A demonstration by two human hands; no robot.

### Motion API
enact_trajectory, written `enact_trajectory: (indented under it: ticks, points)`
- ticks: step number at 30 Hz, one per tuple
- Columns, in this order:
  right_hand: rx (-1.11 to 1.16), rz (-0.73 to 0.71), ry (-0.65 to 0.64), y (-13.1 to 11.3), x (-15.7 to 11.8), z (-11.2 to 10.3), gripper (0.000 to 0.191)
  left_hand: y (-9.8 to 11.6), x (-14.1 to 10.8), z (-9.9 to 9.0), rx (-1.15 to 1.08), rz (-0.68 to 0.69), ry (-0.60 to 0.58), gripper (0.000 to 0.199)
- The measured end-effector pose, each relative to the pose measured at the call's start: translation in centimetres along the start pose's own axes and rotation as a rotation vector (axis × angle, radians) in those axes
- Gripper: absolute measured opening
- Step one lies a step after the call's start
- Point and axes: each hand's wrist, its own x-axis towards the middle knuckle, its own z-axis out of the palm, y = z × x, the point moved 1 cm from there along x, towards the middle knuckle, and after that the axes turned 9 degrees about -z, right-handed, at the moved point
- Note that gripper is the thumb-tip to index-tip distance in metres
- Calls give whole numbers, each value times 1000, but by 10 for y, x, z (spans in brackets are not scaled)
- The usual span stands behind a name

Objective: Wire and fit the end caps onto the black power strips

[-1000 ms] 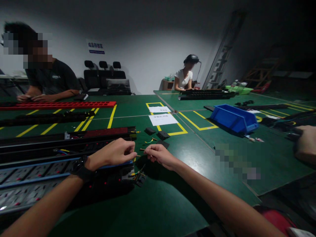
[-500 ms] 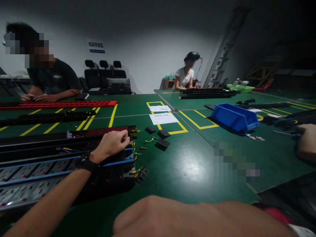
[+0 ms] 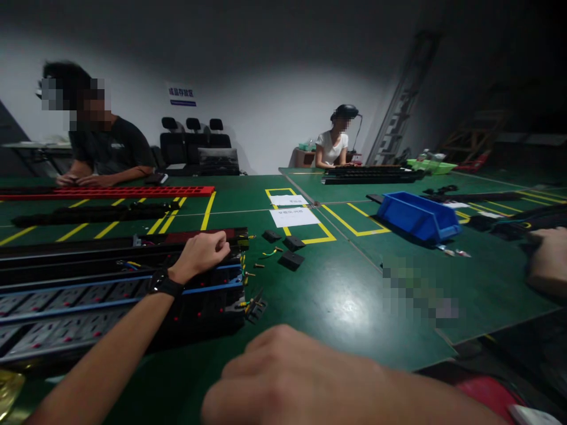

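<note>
My left hand (image 3: 202,252), with a black watch on the wrist, is closed in a fist over the right end of the long black power strips (image 3: 95,295). Whatever its fingers hold is hidden. Close to the camera, my right hand (image 3: 283,378) is also closed, back of the hand up; its fingertips cannot be seen. Loose wires and a small dark bracket (image 3: 256,308) stick out at the strips' ends. Just right of them lie several black end caps (image 3: 291,260), a brass screw (image 3: 259,265) and a short green-yellow wire (image 3: 270,253).
A blue bin (image 3: 419,218) and white paper labels (image 3: 295,217) lie on the green table (image 3: 336,277). Across it, two co-workers sit by a red slotted rail (image 3: 177,192) and black strips (image 3: 372,175). Another person's hand (image 3: 549,260) shows at the right edge.
My right hand has risen a little in the view. My left hand stays over the strip ends. The background has shifted slightly down as the camera tilted.
</note>
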Motion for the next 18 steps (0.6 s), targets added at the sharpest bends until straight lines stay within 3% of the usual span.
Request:
enact_trajectory:
  ticks: [2,6,10,12,14,18]
  points:
    - [-30,30,58,23,-8,11,21,-2,0,0,1,11,6,25]
    - [-31,416,205,110,-53,38,27,-5,0,0,5,27,6,25]
    - [-82,904,594,189,-112,49,38,-4,-1,1,25,53,0,25]
    - [-104,1070,801,207,-133,54,43,-3,-2,1,38,69,-10,25]
    - [-65,1144,899,215,-145,60,45,-2,-3,2,46,96,-22,25]
    - [-31,1157,854,213,-150,76,46,0,-4,2,57,141,-35,25]
